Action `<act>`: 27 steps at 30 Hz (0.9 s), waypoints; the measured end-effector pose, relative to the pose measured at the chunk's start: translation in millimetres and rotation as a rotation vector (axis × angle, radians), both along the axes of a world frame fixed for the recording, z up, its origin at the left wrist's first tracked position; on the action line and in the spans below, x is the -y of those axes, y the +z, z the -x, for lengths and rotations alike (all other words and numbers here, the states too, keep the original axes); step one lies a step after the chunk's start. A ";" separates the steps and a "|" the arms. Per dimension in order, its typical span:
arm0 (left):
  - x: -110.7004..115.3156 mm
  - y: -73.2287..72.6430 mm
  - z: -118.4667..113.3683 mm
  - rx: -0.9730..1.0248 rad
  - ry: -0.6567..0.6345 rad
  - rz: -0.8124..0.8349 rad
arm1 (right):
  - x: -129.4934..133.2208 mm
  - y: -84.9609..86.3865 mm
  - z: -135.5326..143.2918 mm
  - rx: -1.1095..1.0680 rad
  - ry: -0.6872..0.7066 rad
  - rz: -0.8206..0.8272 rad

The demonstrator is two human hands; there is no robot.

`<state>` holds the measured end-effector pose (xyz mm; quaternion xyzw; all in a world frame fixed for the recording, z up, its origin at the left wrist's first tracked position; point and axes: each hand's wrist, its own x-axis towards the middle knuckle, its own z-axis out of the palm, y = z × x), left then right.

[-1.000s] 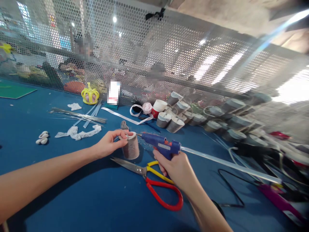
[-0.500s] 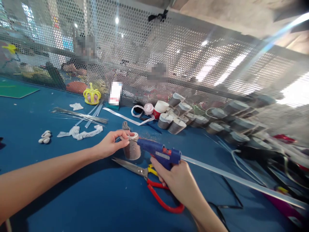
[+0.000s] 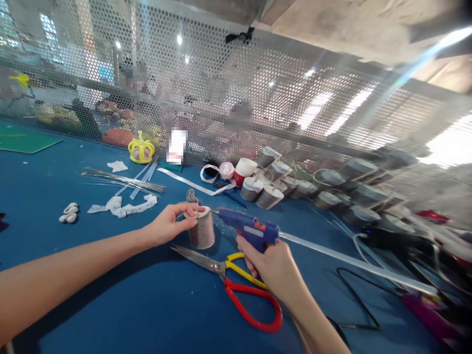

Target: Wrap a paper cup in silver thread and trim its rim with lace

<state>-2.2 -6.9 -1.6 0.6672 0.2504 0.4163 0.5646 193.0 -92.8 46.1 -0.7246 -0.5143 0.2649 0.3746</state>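
My left hand [image 3: 173, 222] is closed at the top of a small grey cup [image 3: 202, 235] with a pale rim, thumb and fingers pinching the rim's left side. What else those fingers may pinch is hidden. My right hand [image 3: 275, 263] is wrapped round the grip of a blue glue gun [image 3: 248, 227], with a long clear glue stick [image 3: 332, 253] out of its back. The gun's nozzle points left, just apart from the cup's rim. Below both hands, scissors [image 3: 216, 266] with one yellow and one red handle lie on the blue table.
Behind the cup are a grey yarn bundle [image 3: 191, 196] and white ribbon [image 3: 184, 178]. Several grey cups [image 3: 270, 196] stand piled at right. Wires [image 3: 125, 179], white cloth [image 3: 123, 206], a yellow crown [image 3: 140, 150] and a phone [image 3: 176, 147] lie left and back. A perforated metal screen [image 3: 206, 83] rises behind.
The glue gun has drawn back to the right, so its nozzle has come away from the cup's rim. My left hand keeps its hold on the cup.
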 end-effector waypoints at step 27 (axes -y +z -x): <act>4.0 31.9 8.0 -0.340 0.085 -0.622 | -75.2 -31.9 -39.1 0.368 -0.145 -0.029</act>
